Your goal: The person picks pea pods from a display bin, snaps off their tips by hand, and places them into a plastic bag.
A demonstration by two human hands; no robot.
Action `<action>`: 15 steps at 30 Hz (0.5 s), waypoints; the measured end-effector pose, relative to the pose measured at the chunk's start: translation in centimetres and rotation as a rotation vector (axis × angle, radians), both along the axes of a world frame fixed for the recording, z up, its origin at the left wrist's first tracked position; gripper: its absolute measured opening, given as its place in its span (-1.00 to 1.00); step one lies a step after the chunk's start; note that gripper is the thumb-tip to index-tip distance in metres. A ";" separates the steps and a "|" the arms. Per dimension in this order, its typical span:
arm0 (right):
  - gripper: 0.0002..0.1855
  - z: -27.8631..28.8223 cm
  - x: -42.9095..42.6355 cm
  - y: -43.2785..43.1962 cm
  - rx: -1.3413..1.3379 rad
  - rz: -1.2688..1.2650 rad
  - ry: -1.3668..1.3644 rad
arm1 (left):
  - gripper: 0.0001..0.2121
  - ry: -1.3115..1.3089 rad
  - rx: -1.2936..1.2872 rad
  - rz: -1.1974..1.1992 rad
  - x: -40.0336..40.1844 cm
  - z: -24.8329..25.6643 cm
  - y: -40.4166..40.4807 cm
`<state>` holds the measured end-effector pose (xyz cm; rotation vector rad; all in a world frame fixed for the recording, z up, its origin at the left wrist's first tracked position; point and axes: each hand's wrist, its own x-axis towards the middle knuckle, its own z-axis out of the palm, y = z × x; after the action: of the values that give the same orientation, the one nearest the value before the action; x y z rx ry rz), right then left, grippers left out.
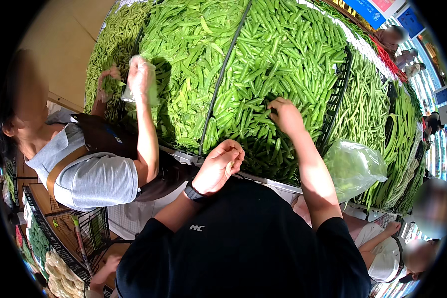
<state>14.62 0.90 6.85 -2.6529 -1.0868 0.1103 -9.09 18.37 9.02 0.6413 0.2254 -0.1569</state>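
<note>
My left hand (218,165), with a dark watch (193,192) at its wrist, is raised near the front edge of the vegetable stand. Its fingers are curled inward, and whether something small sits between them is unclear. My right hand (287,116) reaches down into a heap of green pea pods (270,78). Its fingertips are partly hidden among the pods, so a grip cannot be made out. To the right of my right forearm, a clear plastic bag (354,169) with something green inside rests by the green beans (363,104).
A black divider (225,72) separates the pea pods from flatter green pods (193,78). At left, a co-worker in a grey shirt (97,178) has a gloved hand (139,76) over the stand. Another person in white (387,257) stands at lower right. A wire cart (93,231) is behind left.
</note>
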 end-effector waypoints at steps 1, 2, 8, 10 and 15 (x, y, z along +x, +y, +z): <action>-0.68 0.0 -0.3 -0.3 0.036 0.022 0.087 | -0.91 0.003 0.013 0.024 -0.2 -0.2 0.3; -0.68 0.1 -0.8 -0.4 0.035 0.018 0.090 | -0.91 0.008 0.025 0.040 -0.3 -0.4 0.4; -0.81 0.3 -3.9 -2.2 0.934 -0.214 0.383 | -0.91 -0.098 0.179 0.000 0.7 -1.4 0.8; -0.85 3.1 -8.6 -1.5 1.113 -0.237 0.906 | -0.86 -0.222 0.810 0.062 1.4 -0.8 -0.2; -0.75 4.0 -13.9 -3.1 1.032 -0.047 0.949 | -0.79 -0.321 1.002 -0.019 2.0 0.9 -1.4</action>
<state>0.70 -2.15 10.86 -1.3945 -0.5018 0.5519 -7.13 17.00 9.97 1.6483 -0.0331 0.0579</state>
